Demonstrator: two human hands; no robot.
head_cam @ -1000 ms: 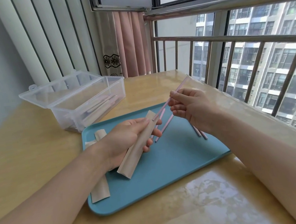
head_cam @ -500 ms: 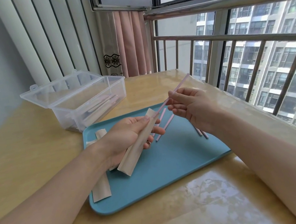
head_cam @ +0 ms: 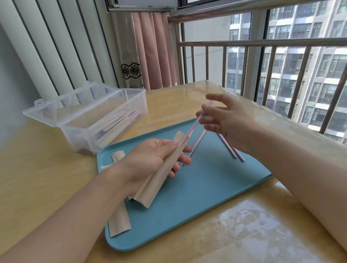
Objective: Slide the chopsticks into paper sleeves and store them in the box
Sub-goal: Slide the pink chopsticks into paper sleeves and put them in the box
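My left hand [head_cam: 149, 159] grips a brown paper sleeve [head_cam: 163, 171] above the blue tray [head_cam: 201, 199], its open end up and to the right. A pink chopstick [head_cam: 195, 124] sticks out of that end. My right hand [head_cam: 227, 120] is at the chopstick's far end with its fingers spread, and the tip lies against them. A second pink chopstick [head_cam: 200, 139] lies partly behind my left fingers. Two more chopsticks [head_cam: 231, 148] lie on the tray under my right wrist. The clear plastic box [head_cam: 138, 114] stands open at the back left and holds sleeved chopsticks.
Spare paper sleeves [head_cam: 119, 223] lie at the tray's left side, partly under my left wrist. The box lid [head_cam: 68, 104] leans back toward the wall. The wooden table [head_cam: 40, 186] ends at a metal railing [head_cam: 290, 44] along the right.
My right hand has gone from pinching the chopstick to spread fingers. The chopstick has slid a little further into the sleeve. My left hand has stayed in place.
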